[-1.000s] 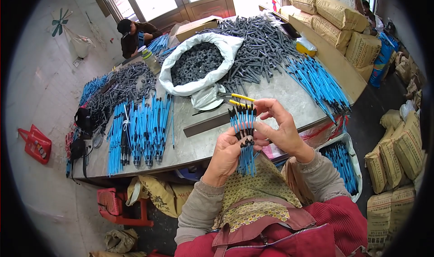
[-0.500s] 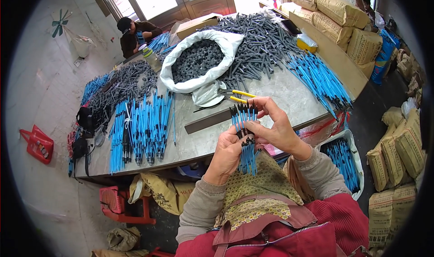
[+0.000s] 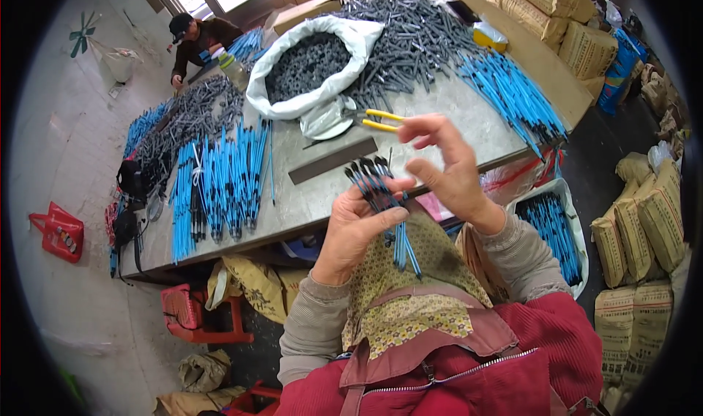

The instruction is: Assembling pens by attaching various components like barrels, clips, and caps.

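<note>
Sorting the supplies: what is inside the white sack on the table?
The white sack stands open, filled to near its rim with small dark grey tube pieces. Only the top layer shows; whatever lies deeper is covered by it and the sack's wall.

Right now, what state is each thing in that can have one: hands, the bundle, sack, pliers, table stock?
left hand: closed around the bundle
bundle of blue rods: held upright, dark tips up
right hand: fingers spread, beside the bundle's tips; contact unclear
white sack: open, full of dark parts
yellow-handled pliers: lying on the table, handles apart
blue rods on the table: lying in tied bunches
grey tubes: heaped loose
</note>
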Demonstrator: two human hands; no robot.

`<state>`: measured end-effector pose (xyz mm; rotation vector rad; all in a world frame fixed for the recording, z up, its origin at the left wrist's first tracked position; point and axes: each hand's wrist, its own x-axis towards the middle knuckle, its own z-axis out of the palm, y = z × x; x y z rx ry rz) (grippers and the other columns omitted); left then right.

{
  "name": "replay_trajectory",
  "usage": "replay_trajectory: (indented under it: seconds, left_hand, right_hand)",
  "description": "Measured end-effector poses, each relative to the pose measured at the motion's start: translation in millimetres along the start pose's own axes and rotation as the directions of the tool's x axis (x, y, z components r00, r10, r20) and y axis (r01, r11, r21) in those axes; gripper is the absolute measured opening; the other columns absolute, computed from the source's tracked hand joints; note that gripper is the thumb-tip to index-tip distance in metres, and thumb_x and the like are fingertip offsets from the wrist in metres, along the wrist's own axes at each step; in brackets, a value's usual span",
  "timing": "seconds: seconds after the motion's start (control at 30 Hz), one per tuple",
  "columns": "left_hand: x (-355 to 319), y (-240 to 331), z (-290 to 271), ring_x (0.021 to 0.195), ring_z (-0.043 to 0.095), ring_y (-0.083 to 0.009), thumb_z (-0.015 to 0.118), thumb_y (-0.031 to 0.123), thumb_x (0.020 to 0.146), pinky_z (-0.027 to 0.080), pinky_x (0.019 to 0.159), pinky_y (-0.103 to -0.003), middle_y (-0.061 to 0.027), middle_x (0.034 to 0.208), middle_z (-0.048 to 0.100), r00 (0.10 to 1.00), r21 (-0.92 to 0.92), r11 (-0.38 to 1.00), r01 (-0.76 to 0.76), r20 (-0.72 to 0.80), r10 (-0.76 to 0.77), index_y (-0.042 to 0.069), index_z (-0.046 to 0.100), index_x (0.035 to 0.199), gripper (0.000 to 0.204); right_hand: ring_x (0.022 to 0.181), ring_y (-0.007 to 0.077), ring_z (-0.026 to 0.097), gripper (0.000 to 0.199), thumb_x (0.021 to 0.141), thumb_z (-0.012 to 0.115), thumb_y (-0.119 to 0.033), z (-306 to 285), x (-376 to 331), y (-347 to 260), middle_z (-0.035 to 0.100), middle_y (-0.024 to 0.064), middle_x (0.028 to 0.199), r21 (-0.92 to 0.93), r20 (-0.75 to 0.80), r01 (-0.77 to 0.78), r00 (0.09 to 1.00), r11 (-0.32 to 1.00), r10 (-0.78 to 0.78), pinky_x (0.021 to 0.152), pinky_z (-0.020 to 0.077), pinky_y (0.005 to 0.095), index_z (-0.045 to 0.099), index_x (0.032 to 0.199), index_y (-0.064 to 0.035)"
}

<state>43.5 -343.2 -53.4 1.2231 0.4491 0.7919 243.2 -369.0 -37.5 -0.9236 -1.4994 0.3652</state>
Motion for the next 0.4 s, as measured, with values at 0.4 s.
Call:
replay_trajectory:
  seconds: [0.4]
  left_hand:
    - [-43.1,0.0,-5.1,0.129,0.057,-0.0372,0.056,0.041,0.104,0.047,0.109,-0.045,-0.0282,0.138,0.056,0.997,-0.055,0.997,-0.060,-0.051,0.057,0.001,0.049,0.134,0.051]
  right_hand:
    - [0.107,0.0276,0.065,0.029,0.100,0.063,-0.037,39.4,-91.2,-12.8,0.070,0.0106,0.118,-0.080,0.686,0.238,0.718,0.968,-0.120,0.102,0.0457,0.0418,0.070,0.116,-0.0145]
